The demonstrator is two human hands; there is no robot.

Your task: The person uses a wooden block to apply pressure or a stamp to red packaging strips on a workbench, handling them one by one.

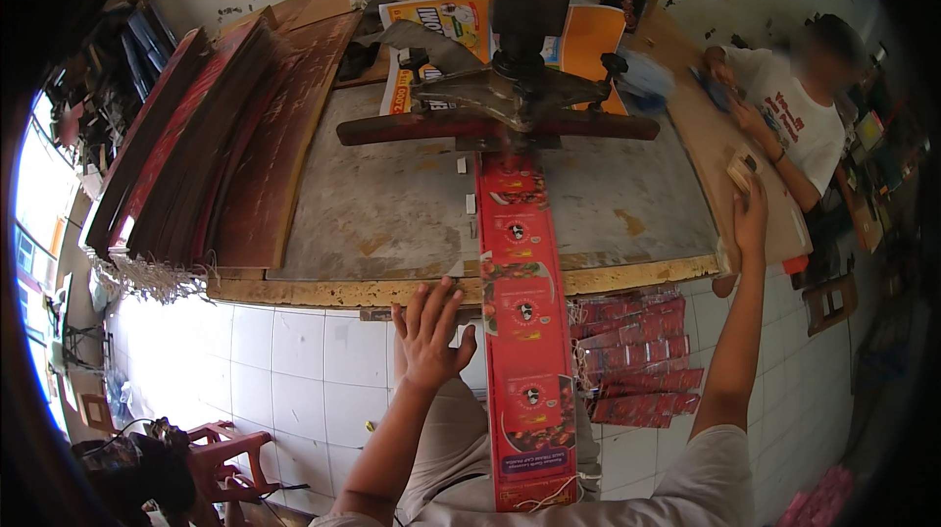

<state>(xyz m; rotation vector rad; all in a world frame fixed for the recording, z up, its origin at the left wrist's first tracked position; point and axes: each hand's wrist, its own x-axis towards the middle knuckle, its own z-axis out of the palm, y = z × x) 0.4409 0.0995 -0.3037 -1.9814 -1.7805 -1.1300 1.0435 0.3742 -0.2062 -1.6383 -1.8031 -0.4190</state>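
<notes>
A long red printed strip point(529, 331) runs from under a dark metal press point(520, 100) toward me, over the table's front edge and down to my lap. White strings lie at its near end. Left of the strip, my left hand point(431, 336) is open at the wooden table edge, fingers spread and holding nothing. Out at the table's right side, my right hand point(751, 213) has its fingers closed on a small wooden block point(742, 169). Small white pieces point(470, 203) sit along the strip's left side on the grey tabletop point(382, 194).
Stacked dark red strips point(186, 154) with stringy ends fill the table's left. More red strips point(637, 360) lie below its front edge at right. Another person point(794, 105) works at the right with a blue thing. A red stool point(230, 458) stands at lower left.
</notes>
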